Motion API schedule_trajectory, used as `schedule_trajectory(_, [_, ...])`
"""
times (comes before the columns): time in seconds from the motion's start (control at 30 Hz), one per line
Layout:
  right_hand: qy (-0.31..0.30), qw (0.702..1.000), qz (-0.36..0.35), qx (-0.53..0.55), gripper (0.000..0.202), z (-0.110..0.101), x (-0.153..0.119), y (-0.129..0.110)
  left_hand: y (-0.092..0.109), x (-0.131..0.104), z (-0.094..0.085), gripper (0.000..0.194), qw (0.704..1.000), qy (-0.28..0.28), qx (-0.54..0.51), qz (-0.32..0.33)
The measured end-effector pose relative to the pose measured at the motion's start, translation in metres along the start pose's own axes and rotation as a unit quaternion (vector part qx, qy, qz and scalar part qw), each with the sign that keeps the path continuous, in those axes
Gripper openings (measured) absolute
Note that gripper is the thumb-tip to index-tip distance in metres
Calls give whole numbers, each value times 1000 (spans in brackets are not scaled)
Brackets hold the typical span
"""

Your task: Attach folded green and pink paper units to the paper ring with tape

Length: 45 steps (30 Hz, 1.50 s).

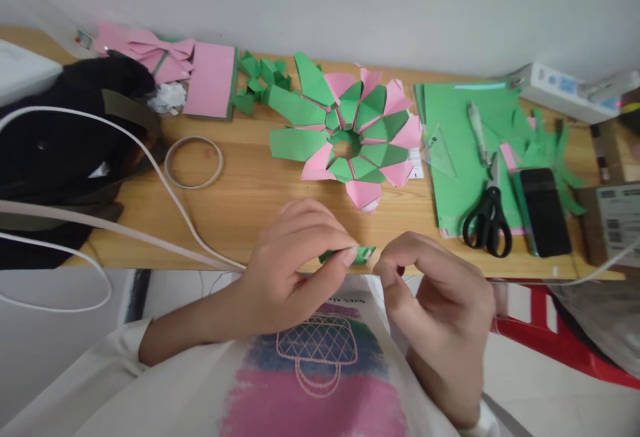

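My left hand (300, 267) pinches a small folded green paper piece (364, 255) between thumb and forefinger, close to the table's front edge. Just right of that piece, my right hand (435, 310) is closed with thumb against forefinger; whatever may be between the fingertips is hidden. Beyond both hands lies a ring-shaped flower of green and pink folded paper (383, 129), its petals spread around an open centre. More small folded green pieces (263, 77) sit in a cluster left of the flower.
At right, black-handled scissors (487, 220), a cutter (479, 131) and a clear set square (441, 150) lie on green paper sheets (450, 190), beside a phone (543, 213). Left are a tape roll (194, 185), pink paper (211, 80), white cables (143, 147) and a black bag (65, 137).
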State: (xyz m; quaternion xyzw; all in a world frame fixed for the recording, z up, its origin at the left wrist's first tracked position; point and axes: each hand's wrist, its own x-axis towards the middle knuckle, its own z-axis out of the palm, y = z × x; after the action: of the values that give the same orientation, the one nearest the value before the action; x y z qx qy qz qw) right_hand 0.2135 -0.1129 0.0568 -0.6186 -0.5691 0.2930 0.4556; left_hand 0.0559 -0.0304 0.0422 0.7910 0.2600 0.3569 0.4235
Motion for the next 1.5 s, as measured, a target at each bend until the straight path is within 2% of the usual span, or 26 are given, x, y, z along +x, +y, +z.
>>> schedule_trajectory(0.2, [-8, 1000, -21, -22, 17, 9, 6, -13, 0, -11, -12, 10, 998, 70, -12, 0])
schedule_trajectory(0.33, [-31, 995, -49, -84, 15, 25, 15, -29, 2, -20, -23, 10, 991, 107, 61, 44])
schedule_trajectory(0.53, [-77, 985, -102, -112, 15, 46, 29, -44, 3, -39, -45, 11, 971, 186, 138, 58])
schedule_trajectory(0.63, [-96, 974, -139, -148, 14, 50, 46, -50, 6, -54, -63, 14, 953, 250, 163, 58])
schedule_trajectory(0.73, [-140, 952, -173, -212, 14, 59, 82, -62, 13, -69, -81, 17, 938, 300, 160, 70])
schedule_trajectory(0.83, [-237, 913, -139, -303, 17, 88, 136, -77, 18, -81, -91, 19, 930, 324, 152, 87])
schedule_trajectory(0.9, [-296, 884, -95, -349, 15, 119, 176, -84, 20, -85, -92, 19, 924, 338, 153, 93])
schedule_trajectory(1.0, [-337, 857, -67, -384, 15, 173, 228, -83, 21, -87, -91, 19, 915, 360, 160, 91])
schedule_trajectory(1.1, [-385, 827, -24, -409, 31, 217, 261, -73, 22, -88, -93, 19, 906, 375, 174, 88])
schedule_trajectory(1.17, [-400, 814, -8, -421, 36, 237, 273, -68, 21, -90, -94, 19, 905, 377, 180, 84])
schedule_trajectory(1.33, [-400, 805, -12, -438, 35, 257, 282, -66, 11, -91, -89, 17, 889, 412, 182, 87])
schedule_trajectory(1.43, [-389, 816, -22, -428, 35, 255, 282, -75, 9, -88, -86, 18, 889, 417, 171, 80])
schedule_trajectory(1.5, [-383, 830, -30, -405, 31, 245, 275, -87, 15, -87, -88, 20, 897, 406, 157, 74])
